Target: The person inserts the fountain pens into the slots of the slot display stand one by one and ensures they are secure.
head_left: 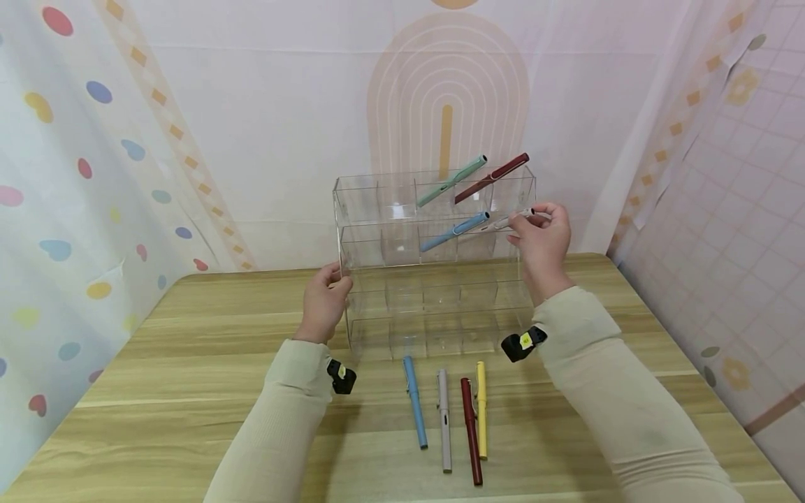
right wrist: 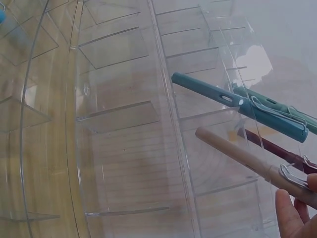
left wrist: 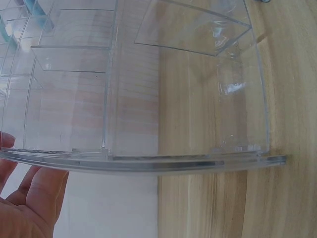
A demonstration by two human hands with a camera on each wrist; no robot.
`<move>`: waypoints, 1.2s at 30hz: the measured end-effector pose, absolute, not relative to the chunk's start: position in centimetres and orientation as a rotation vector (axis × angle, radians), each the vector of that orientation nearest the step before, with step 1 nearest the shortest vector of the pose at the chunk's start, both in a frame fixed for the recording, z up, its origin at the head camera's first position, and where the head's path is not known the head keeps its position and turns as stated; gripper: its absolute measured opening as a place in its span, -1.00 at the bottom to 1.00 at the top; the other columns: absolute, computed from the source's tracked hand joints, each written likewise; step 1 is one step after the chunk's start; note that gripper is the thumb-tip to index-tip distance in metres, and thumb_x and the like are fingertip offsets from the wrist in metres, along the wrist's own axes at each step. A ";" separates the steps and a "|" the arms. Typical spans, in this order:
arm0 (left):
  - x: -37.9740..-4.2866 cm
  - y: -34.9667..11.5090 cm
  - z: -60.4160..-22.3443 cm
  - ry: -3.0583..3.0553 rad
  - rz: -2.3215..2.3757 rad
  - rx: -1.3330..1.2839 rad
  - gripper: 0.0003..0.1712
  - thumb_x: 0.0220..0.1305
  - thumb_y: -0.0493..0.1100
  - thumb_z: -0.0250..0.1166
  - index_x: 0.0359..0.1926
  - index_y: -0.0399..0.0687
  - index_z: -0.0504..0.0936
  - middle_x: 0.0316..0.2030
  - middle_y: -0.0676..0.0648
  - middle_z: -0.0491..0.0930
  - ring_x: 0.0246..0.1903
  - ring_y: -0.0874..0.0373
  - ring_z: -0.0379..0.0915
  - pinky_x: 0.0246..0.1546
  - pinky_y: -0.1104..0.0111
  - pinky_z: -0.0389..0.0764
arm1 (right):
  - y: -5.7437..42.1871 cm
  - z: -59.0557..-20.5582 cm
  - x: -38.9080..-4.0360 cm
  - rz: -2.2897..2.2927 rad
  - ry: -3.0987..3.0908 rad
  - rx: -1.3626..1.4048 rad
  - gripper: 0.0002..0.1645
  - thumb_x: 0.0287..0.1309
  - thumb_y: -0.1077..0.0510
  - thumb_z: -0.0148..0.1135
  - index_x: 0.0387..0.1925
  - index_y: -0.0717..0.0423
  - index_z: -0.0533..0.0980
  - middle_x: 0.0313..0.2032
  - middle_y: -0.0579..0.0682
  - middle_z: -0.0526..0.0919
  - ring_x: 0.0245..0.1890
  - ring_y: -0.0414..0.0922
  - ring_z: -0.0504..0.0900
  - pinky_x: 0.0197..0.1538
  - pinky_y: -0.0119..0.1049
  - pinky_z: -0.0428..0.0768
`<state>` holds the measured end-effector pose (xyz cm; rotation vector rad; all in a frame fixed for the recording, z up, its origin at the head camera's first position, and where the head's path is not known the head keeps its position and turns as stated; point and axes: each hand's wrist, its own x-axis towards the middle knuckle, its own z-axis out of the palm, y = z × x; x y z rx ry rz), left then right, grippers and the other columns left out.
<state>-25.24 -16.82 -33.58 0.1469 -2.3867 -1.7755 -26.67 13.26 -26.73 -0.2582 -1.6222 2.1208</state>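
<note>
A clear acrylic display rack [head_left: 402, 265] with several divided tiers stands on the table. My left hand [head_left: 323, 300] grips its left side panel, the fingers [left wrist: 47, 193] on the outside in the left wrist view. My right hand [head_left: 546, 241] pinches a light grey pen [right wrist: 237, 153] near its clip end. The pen's lower end slants into a compartment of the second tier, beside a blue pen [head_left: 455, 232] leaning there. A green pen [head_left: 451, 181] and a dark red pen [head_left: 492, 179] lean in the top tier.
On the wooden table [head_left: 189, 391] in front of the rack lie a blue pen [head_left: 415, 403], a grey pen [head_left: 444, 423], a dark red pen [head_left: 472, 433] and a yellow pen [head_left: 481, 412]. A patterned cloth [head_left: 283, 140] hangs behind the rack.
</note>
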 end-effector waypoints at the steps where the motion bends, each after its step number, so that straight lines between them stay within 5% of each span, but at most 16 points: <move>1: -25.2 -16.8 -33.6 -2.386 -1.778 0.147 -0.51 0.36 -0.29 0.00 0.30 -0.22 0.40 0.11 -0.26 0.46 -0.12 0.06 0.36 -0.30 0.45 0.46 | 13.2 -26.8 -26.7 2.117 -1.624 -0.258 -0.64 0.15 0.37 0.25 -0.24 -0.02 0.27 -0.33 -0.03 0.36 -0.37 -0.22 0.52 -0.34 -0.45 0.62; 16: -25.4 -16.9 -33.8 -2.398 -1.747 0.143 -0.52 0.37 -0.28 0.01 0.29 -0.22 0.41 0.09 -0.25 0.47 -0.12 0.03 0.38 -0.30 0.45 0.46 | 12.8 -26.9 -27.0 2.028 -1.707 -0.268 -0.65 0.16 0.37 0.25 -0.24 -0.02 0.29 -0.31 -0.06 0.36 -0.31 -0.23 0.48 -0.33 -0.47 0.60; 27: -25.5 -16.8 -33.8 -2.384 -1.760 0.140 -0.51 0.36 -0.28 0.01 0.30 -0.23 0.40 0.08 -0.25 0.47 -0.11 0.05 0.39 -0.31 0.46 0.48 | 13.1 -27.4 -27.3 1.909 -1.821 -0.270 -0.55 0.19 0.31 0.24 0.06 0.27 0.28 -0.27 -0.09 0.40 -0.28 -0.24 0.50 -0.23 -0.44 0.59; 36: -25.5 -16.7 -33.9 -2.385 -1.773 0.147 -0.50 0.36 -0.28 0.02 0.30 -0.21 0.40 0.09 -0.25 0.46 -0.07 0.00 0.39 -0.29 0.43 0.49 | 13.4 -27.6 -27.2 1.904 -1.817 -0.244 -0.63 0.15 0.31 0.28 -0.08 0.12 0.32 -0.29 -0.09 0.42 -0.31 -0.25 0.49 -0.27 -0.49 0.57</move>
